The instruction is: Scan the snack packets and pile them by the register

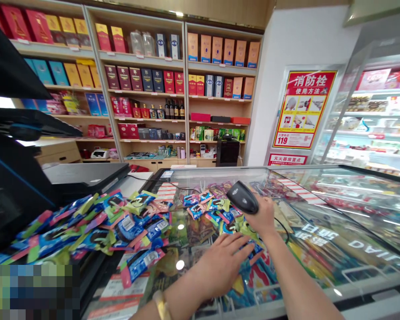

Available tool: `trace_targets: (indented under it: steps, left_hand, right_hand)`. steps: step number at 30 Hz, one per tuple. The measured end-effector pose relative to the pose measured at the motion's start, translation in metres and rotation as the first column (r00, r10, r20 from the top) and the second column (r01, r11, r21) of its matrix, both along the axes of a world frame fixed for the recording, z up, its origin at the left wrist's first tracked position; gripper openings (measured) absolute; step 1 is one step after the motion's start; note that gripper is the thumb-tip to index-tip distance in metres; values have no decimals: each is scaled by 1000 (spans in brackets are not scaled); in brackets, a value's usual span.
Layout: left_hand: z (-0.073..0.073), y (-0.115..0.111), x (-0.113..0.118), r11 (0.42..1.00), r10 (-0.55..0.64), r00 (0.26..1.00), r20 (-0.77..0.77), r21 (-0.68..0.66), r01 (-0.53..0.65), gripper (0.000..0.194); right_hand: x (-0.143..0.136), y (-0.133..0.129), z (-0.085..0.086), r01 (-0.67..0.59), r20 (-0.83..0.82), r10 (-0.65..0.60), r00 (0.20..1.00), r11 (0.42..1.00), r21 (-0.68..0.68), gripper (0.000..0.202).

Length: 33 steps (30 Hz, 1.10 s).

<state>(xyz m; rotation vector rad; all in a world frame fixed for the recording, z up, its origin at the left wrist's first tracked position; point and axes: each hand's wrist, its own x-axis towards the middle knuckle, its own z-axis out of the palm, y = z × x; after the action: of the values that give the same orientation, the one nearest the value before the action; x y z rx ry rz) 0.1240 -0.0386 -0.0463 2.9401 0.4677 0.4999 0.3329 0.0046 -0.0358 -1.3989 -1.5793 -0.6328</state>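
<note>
My right hand [265,217] is closed around a black handheld barcode scanner [242,198], held above the glass lid of a chest freezer. Palm down, my left hand [222,262] lies with its fingers stretched out, their tips over a blue snack packet [255,252]. Just beyond my fingers, several small blue, green and pink snack packets [220,204] lie loosely grouped on the glass. A larger heap of similar packets [116,226] spreads to the left, some with white barcode labels showing. My left palm and fingertip undersides are hidden.
The freezer's glass lid [183,249] stretches to the right, with packaged goods beneath it. On the left stand a black checkout machine [13,178] and a dark flat-topped device [86,172]. Shelves of boxes [143,91] line the back wall beside a red-and-yellow fire hydrant sign [305,109].
</note>
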Motion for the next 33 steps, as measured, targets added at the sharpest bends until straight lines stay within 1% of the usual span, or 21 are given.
trace_targets:
  steps: [3, 5, 8, 11, 14, 17, 19, 21, 23, 26, 28, 29, 30, 31, 32, 33]
  left_hand:
    - [-4, -1, 3, 1000, -20, 999, -33, 16, 21, 64]
    - [-3, -3, 4, 999, -16, 999, -44, 38, 18, 61]
    - [2, -8, 5, 996, 36, 998, -55, 86, -31, 55]
    - [4, -12, 7, 988, 91, 995, -34, 128, -86, 39]
    - [2, -13, 6, 986, 99, 995, -13, 135, -96, 25]
    - [5, -10, 2, 993, 59, 998, -27, 109, -56, 29]
    - [10, -8, -1, 997, 21, 998, -59, 70, -17, 33]
    - [14, -7, -4, 1000, -1, 995, -95, 21, 3, 33]
    - [17, -6, -7, 1000, 4, 992, -126, -24, -8, 33]
    - [18, -6, -9, 997, 43, 989, -140, -61, -52, 37]
    - [17, -4, -10, 990, 86, 993, -77, -106, -94, 40]
    - [16, -3, -10, 980, 119, 993, -6, -162, -118, 40]
    - [16, -1, -11, 958, 165, 983, 84, -252, -140, 39]
    - [16, 2, -11, 915, 233, 955, 184, -374, -151, 37]
    - [17, 6, -11, 844, 319, 906, 278, -518, -139, 35]
    - [18, 9, -11, 743, 418, 839, 349, -663, -94, 34]
  right_hand:
    - [0, 1, -1, -5, 12, 5, 1000, 1000, -12, 13]
    - [-1, 0, -2, -10, 17, 10, 1000, 1000, -16, 12]
    - [-1, 0, -1, -11, 17, 12, 1000, 1000, -12, 12]
    - [-2, -1, 0, -10, 16, 10, 1000, 1000, -7, 11]
    - [-2, -2, 0, -11, 14, 11, 1000, 1000, -7, 11]
    - [-4, -2, 1, -18, 15, 18, 1000, 1000, -12, 12]
    - [-5, -3, 1, -24, 14, 24, 1000, 1000, -13, 12]
    - [-5, -3, 2, -27, 13, 27, 1000, 1000, -13, 13]
    - [-6, -3, 2, -26, 11, 26, 1000, 1000, -11, 14]
    - [-5, -3, 1, -28, 13, 28, 1000, 1000, -8, 15]
    - [-5, -2, 1, -32, 19, 33, 999, 999, -10, 16]
    - [-4, -2, 1, -35, 22, 36, 999, 999, -12, 16]
    - [-4, -2, 1, -37, 25, 38, 999, 999, -12, 16]
    - [-4, -2, 1, -39, 27, 39, 999, 999, -10, 16]
    - [-4, -2, 1, -39, 28, 39, 999, 999, -7, 15]
    - [-4, -2, 1, -39, 27, 39, 999, 999, -3, 14]
